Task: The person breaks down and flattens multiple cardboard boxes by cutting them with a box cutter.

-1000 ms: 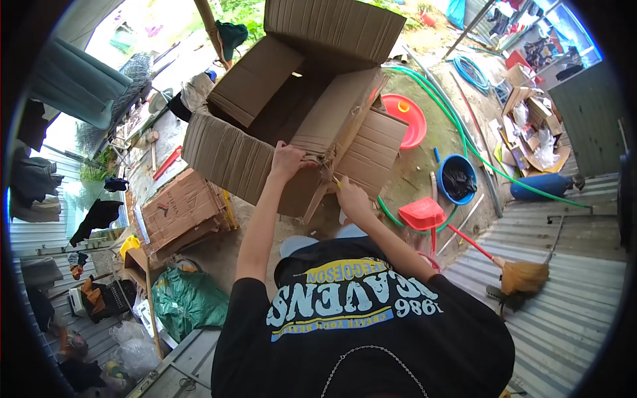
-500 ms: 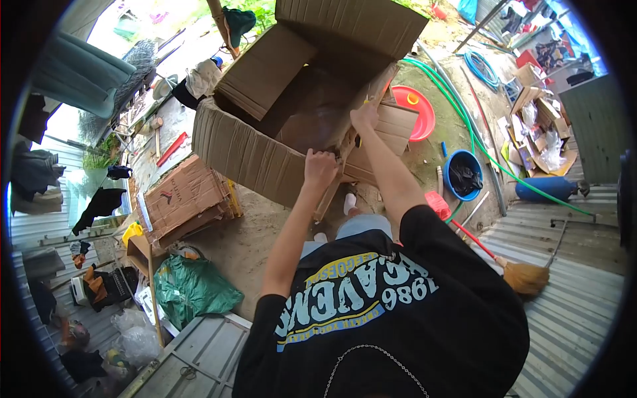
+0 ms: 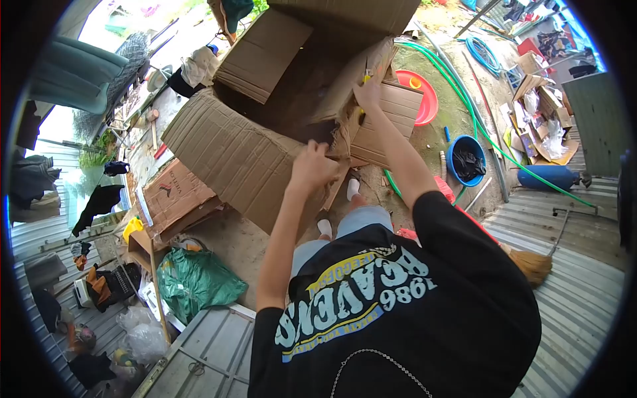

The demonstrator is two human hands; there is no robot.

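Fingers of the left hand (image 3: 310, 167) are curled tight over the torn top edge of a large cardboard box (image 3: 229, 152), gripping the near wall where it meets the corner. Further up that same split corner, the right hand (image 3: 367, 95) is closed around something small and yellow, most likely a cutter (image 3: 364, 78) — too little of it shows to be sure — and presses against the ragged edge of the box's right wall.

That box stands open on sandy ground straight ahead of the person, its flaps splayed outward and its inside in shadow. 1 loose side panel (image 3: 387, 126) hangs off to the right of the right hand.

Left of the box lies a stack of flattened cardboard (image 3: 174, 199), and nearer the person a crumpled green bag (image 3: 196, 282). To the right, a red basin (image 3: 424, 99) sits on the ground just behind the loose panel, a blue bucket (image 3: 466, 159) holding something dark stands beyond it, and a green hose (image 3: 464, 99) curves past both. A broom head (image 3: 531, 265) pokes out by the person's right shoulder — over corrugated metal sheeting (image 3: 570, 312).
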